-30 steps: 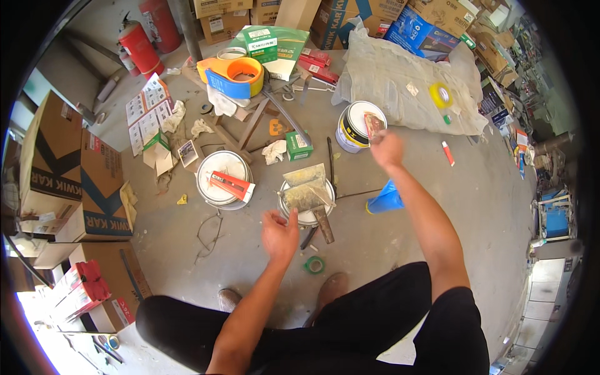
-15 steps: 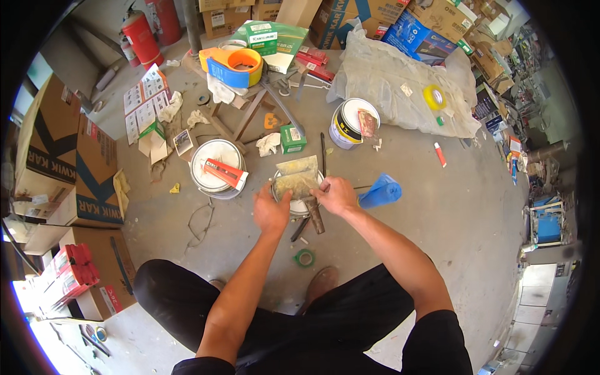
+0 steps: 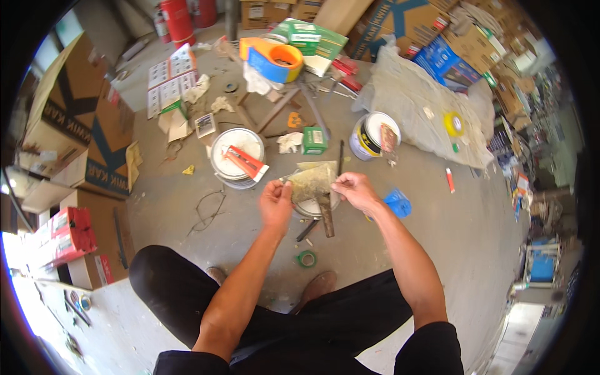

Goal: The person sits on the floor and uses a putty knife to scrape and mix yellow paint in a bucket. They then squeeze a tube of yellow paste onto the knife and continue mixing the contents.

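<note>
Between my hands is a scraper [image 3: 310,185] with a wide flat blade crusted in yellow-grey residue and a worn brown handle [image 3: 327,217] pointing toward me. My left hand [image 3: 275,203] is closed in a pinch at the blade's left edge. At its right edge, my right hand [image 3: 355,190] pinches with thumb and fingertips. Behind the blade shows another pale stained flat piece [image 3: 317,165]; whether it is separate I cannot tell. Below the scraper stands a round tin [image 3: 306,214] with whitish contents, mostly covered by the blade.
A lidded white can [image 3: 220,156] with a red-and-white tube [image 3: 245,163] on it stands left. Another can [image 3: 360,142] is to the right, near a blue plastic roll [image 3: 397,203]. A green tape roll [image 3: 306,259] lies by my feet. Cardboard boxes [image 3: 94,134] line the left.
My view has shifted, so the scene sits farther right. My hands have spread slightly apart, and my left fingers have slid from the blade's face to its left edge.
</note>
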Action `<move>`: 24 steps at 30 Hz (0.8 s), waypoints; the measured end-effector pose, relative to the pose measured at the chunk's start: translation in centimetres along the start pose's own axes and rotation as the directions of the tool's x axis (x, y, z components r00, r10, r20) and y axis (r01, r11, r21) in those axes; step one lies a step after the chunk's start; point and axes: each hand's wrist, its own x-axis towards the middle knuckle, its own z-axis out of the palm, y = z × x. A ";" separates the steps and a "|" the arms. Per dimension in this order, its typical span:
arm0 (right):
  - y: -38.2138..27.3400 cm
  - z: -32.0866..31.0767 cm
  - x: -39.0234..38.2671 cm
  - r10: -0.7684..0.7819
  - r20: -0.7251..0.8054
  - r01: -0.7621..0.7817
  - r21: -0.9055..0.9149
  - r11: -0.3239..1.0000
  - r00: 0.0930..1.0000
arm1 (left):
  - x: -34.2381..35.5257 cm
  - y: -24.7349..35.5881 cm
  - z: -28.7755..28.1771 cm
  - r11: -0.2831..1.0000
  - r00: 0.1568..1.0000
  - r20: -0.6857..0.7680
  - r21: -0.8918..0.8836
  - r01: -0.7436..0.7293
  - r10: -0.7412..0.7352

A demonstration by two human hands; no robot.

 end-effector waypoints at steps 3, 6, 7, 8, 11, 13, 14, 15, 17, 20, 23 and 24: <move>-1.9 -1.0 0.3 -0.005 -0.003 0.005 0.153 0.988 1.000 | 0.2 1.1 -0.3 0.981 0.978 -0.072 0.029 -0.193 0.195; -5.2 0.1 0.2 -0.096 0.045 0.094 0.056 0.994 0.994 | -0.3 6.5 -1.1 0.895 0.902 -0.185 0.306 -0.325 0.390; -6.2 1.3 0.2 -0.143 0.063 0.142 0.026 0.990 0.988 | -0.7 9.2 -1.3 0.860 0.883 -0.184 0.380 -0.342 0.432; -6.6 2.4 0.8 -0.191 0.082 0.197 -0.067 0.978 0.978 | -0.9 11.8 -1.3 0.836 0.874 -0.160 0.411 -0.363 0.458; -7.8 9.1 4.4 -0.335 0.024 0.336 -0.063 0.940 0.942 | -1.0 17.2 -4.2 0.768 0.861 -0.107 0.515 -0.381 0.498; -9.3 12.1 7.6 -0.390 -0.002 0.384 -0.171 0.908 0.921 | -1.6 20.3 -5.6 0.674 0.890 -0.059 0.677 -0.297 0.451; -10.1 13.0 8.4 -0.333 -0.051 0.319 -0.183 0.930 0.941 | -1.7 20.8 -6.4 0.693 0.915 -0.052 0.671 -0.264 0.399; -10.5 13.9 9.4 -0.340 -0.065 0.320 -0.212 0.924 0.938 | -1.9 21.2 -7.5 0.706 0.936 -0.050 0.671 -0.227 0.349; -9.5 14.2 11.5 -0.338 -0.112 0.292 -0.300 0.908 0.935 | -1.9 21.0 -8.5 0.789 0.972 -0.019 0.588 -0.178 0.233; -10.0 15.4 10.9 -0.266 -0.096 0.253 -0.124 0.959 0.959 | -1.7 20.2 -10.8 0.897 0.992 -0.027 0.430 -0.103 0.127; -12.5 14.1 7.2 -0.257 -0.128 0.261 0.022 0.965 0.958 | -1.5 18.6 -11.3 0.951 0.993 -0.072 0.300 -0.072 0.098; -13.6 13.5 5.4 -0.266 -0.194 0.281 0.049 0.959 0.944 | -1.4 18.1 -11.3 0.959 0.992 -0.087 0.275 -0.064 0.091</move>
